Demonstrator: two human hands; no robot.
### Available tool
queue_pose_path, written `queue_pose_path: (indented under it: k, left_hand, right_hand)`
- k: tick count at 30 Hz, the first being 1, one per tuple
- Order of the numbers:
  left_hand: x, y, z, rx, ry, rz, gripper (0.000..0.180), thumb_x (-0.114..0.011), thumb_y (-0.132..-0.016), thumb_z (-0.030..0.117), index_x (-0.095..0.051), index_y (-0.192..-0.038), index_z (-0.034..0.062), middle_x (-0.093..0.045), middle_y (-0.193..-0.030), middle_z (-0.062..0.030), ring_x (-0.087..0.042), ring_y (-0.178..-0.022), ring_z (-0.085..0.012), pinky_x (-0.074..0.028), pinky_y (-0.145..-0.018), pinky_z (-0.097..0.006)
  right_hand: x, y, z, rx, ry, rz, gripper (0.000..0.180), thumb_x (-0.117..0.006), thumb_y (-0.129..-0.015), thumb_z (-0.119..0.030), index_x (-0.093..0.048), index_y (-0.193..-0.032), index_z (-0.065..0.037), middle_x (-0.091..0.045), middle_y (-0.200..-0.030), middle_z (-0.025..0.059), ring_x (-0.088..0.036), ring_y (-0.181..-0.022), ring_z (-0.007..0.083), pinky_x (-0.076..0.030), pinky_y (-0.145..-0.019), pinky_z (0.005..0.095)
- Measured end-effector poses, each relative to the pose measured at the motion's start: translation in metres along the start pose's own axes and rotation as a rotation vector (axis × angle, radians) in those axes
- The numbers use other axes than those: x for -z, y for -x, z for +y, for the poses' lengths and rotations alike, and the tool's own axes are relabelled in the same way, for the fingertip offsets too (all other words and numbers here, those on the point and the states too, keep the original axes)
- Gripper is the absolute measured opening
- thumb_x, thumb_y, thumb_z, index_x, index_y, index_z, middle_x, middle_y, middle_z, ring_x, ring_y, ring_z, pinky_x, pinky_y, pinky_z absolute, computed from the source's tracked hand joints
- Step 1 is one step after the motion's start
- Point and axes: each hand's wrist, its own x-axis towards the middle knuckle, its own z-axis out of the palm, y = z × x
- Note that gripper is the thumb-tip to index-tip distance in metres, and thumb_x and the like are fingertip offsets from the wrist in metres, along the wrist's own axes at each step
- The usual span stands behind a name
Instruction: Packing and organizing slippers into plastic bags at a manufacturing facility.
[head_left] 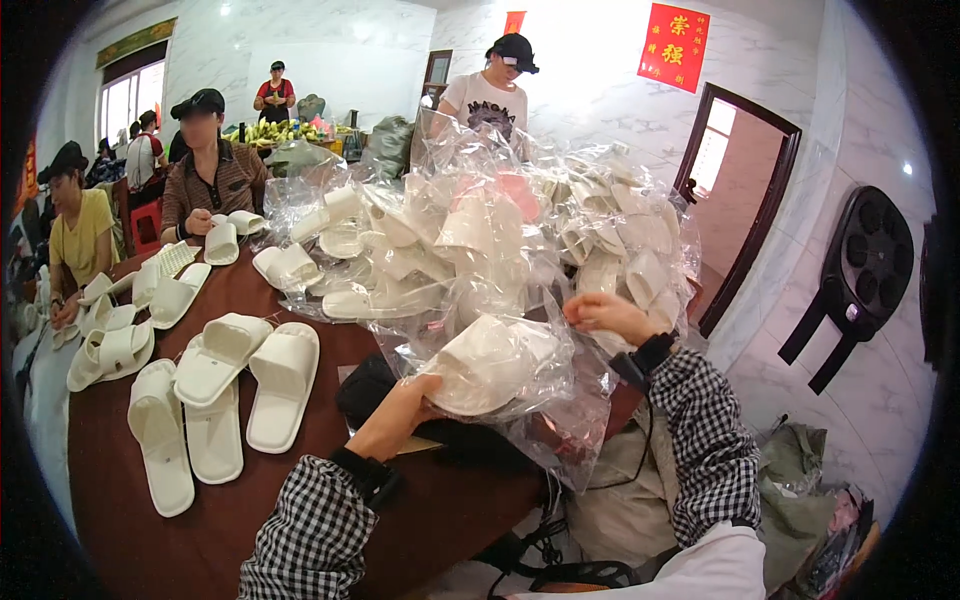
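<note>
My left hand [403, 408] grips white slippers [490, 365] inside a clear plastic bag [580, 435], its thumb along their near left side. To the right, my right hand [612, 316] is closed with its fingertips pinched at the clear film, at the edge of a pile. That pile of bagged white slippers [385, 290] rises just beyond both hands, with a pink piece [515, 192] showing through the plastic. Several unbagged white slippers [283, 385] lie on the table to the left, some overlapping.
The brown table [420, 510] carries a dark object [368, 390] beside my left wrist. Co-workers sit along the left, and another person [490, 95] stands behind the pile. Sacks [620, 480] stand on the floor at right, near a doorway [740, 190] and a black wall-hung device [868, 255].
</note>
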Motion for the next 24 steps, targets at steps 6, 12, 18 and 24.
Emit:
queue_pose_path:
  k: [6, 12, 18, 24]
  left_hand:
    - [0.004, 0.006, 0.0, -0.003, 0.064, -0.02, 0.045, -0.042, -0.094, 0.015, -0.045, -0.131, -0.012, -0.057, -0.127, -0.0167, -0.058, -0.114, -0.0239, -0.045, -0.101, -0.037]
    - [0.022, 0.017, 0.008, 0.008, 0.161, 0.062, 0.048, -0.045, -0.093, 0.017, -0.044, -0.133, -0.0094, -0.056, -0.129, -0.0153, -0.057, -0.116, -0.0238, -0.042, -0.102, -0.036]
    - [0.025, 0.006, -0.005, -0.018, -0.018, 0.109, 0.04, -0.046, -0.097, 0.023, -0.054, -0.125, -0.0033, -0.06, -0.124, -0.0111, -0.06, -0.11, -0.0197, -0.046, -0.095, -0.031]
    - [0.021, 0.01, 0.001, -0.082, 0.14, 0.181, 0.039, -0.041, -0.1, 0.026, -0.054, -0.125, -0.0018, -0.061, -0.123, -0.0105, -0.06, -0.111, -0.0195, -0.048, -0.094, -0.035]
  right_hand:
    - [-0.032, -0.022, 0.032, -0.016, 0.631, -0.057, 0.037, -0.049, -0.099, -0.019, -0.054, -0.133, -0.005, -0.06, -0.127, 0.0095, -0.056, -0.114, 0.0195, -0.044, -0.097, 0.0348]
    - [-0.056, -0.009, -0.014, 0.293, 0.001, -0.02, 0.043, -0.045, -0.102, -0.017, -0.045, -0.14, 0.0, -0.053, -0.138, 0.013, -0.051, -0.125, 0.0206, -0.038, -0.106, 0.0335]
    - [-0.057, 0.007, -0.031, 0.479, -0.535, -0.327, 0.033, -0.048, -0.099, -0.013, -0.055, -0.129, 0.001, -0.059, -0.125, 0.0119, -0.057, -0.111, 0.0158, -0.046, -0.094, 0.0258]
    - [-0.014, 0.015, -0.022, 0.296, -0.332, 0.305, 0.023, -0.05, -0.096, -0.006, -0.06, -0.115, 0.001, -0.048, -0.077, -0.0005, -0.043, -0.06, 0.0054, -0.041, -0.059, 0.0169]
